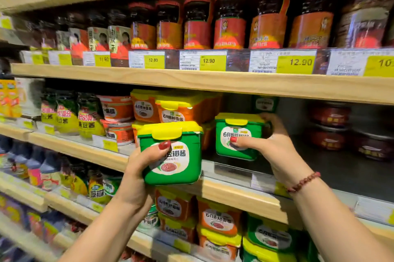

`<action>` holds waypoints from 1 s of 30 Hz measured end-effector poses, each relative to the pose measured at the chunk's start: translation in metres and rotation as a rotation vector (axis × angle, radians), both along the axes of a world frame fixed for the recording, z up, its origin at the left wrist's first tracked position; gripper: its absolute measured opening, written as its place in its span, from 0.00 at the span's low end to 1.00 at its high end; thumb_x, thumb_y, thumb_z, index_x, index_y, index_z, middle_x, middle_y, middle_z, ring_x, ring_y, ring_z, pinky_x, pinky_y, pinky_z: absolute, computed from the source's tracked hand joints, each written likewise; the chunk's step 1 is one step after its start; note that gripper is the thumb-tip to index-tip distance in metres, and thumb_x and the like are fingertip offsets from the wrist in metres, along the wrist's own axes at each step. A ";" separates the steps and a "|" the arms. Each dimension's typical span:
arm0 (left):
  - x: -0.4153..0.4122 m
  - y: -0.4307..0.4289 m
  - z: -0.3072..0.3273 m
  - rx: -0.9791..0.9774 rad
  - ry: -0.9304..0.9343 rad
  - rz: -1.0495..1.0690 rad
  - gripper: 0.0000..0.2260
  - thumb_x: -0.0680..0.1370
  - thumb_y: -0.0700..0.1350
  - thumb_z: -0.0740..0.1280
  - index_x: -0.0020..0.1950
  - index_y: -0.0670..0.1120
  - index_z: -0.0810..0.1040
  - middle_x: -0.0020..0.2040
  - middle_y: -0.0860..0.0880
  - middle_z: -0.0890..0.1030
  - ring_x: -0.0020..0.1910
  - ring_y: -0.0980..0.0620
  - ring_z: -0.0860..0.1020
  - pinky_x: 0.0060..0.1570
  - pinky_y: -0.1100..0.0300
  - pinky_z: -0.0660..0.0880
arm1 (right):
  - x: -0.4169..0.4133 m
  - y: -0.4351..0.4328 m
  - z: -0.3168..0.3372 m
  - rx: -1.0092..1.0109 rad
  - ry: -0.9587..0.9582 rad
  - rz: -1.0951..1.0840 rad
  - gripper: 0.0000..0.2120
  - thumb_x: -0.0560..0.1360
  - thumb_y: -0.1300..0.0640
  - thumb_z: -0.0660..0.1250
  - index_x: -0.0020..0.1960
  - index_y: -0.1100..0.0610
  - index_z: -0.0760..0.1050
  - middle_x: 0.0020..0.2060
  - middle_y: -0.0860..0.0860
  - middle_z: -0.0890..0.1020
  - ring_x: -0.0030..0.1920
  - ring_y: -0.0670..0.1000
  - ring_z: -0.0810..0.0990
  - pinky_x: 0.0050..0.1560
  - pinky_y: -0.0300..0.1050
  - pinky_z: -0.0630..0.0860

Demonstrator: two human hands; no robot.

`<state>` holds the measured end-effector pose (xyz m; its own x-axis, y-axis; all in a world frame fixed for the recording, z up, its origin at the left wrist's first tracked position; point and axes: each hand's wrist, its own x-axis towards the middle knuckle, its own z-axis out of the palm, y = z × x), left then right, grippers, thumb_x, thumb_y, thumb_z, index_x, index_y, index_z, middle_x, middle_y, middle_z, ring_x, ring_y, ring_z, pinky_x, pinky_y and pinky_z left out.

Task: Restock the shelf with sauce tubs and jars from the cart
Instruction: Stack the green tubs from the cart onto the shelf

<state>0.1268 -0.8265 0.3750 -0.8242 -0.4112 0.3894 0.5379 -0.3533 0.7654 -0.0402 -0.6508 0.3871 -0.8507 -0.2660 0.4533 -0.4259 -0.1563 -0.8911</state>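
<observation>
- Green tub 1 [238,135], yellow-lidded, is sitting on the middle shelf [234,193], just right of the stacked orange tubs [174,110]. The right hand [275,144] is grasping it, with the thumb on the front label and the fingers curling round its right side.
- Green tub 2 [172,155] is hanging off the shelf, in front of the wooden lip and left of tub 1. The left hand [140,161] is clasping it from the left and beneath, thumb pressing on the label.
- Judgement: the right hand is seating tub 1 in its lane, with tub 2 waiting its turn.
- Whether the base of tub 1 is lying flat cannot be told. The right hand should be pressing it level before letting go.
- Dark shelf floor is showing to the right of tub 1, well apart from the dark round tubs [330,125]. Tub 1 is best kept sliding straight back, label facing front, beside the orange stack.
- A small green tub [264,102] is standing at the back. Pushing too deep is risking a knock there.
- Tub 2 is hanging near the orange stack, so the left hand should be holding it clear and level until a place is free.
</observation>
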 end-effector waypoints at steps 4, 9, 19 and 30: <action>-0.004 -0.014 -0.004 0.009 -0.012 -0.037 0.24 0.39 0.54 0.80 0.29 0.45 0.84 0.29 0.49 0.82 0.27 0.53 0.81 0.25 0.65 0.76 | -0.008 -0.008 -0.006 0.110 -0.039 -0.054 0.37 0.57 0.65 0.81 0.60 0.51 0.68 0.52 0.47 0.77 0.49 0.45 0.79 0.42 0.35 0.76; -0.010 -0.014 -0.009 0.066 -0.012 -0.067 0.09 0.48 0.42 0.76 0.26 0.46 0.83 0.26 0.50 0.81 0.25 0.54 0.80 0.22 0.67 0.74 | -0.011 -0.005 -0.009 0.258 -0.069 -0.080 0.38 0.57 0.64 0.82 0.61 0.51 0.68 0.52 0.48 0.76 0.50 0.48 0.80 0.42 0.38 0.77; -0.015 -0.001 -0.014 0.088 -0.018 -0.096 0.24 0.39 0.55 0.80 0.31 0.46 0.84 0.30 0.50 0.82 0.29 0.54 0.81 0.25 0.63 0.77 | -0.010 0.005 -0.006 0.552 -0.055 0.054 0.35 0.62 0.65 0.79 0.61 0.47 0.65 0.56 0.54 0.75 0.54 0.54 0.79 0.54 0.48 0.79; -0.013 0.008 -0.016 0.073 -0.035 -0.069 0.24 0.40 0.56 0.80 0.31 0.46 0.83 0.30 0.50 0.82 0.29 0.53 0.81 0.28 0.62 0.78 | 0.015 0.029 0.002 0.770 0.232 -0.099 0.28 0.67 0.54 0.78 0.62 0.48 0.70 0.56 0.48 0.78 0.54 0.46 0.78 0.55 0.43 0.77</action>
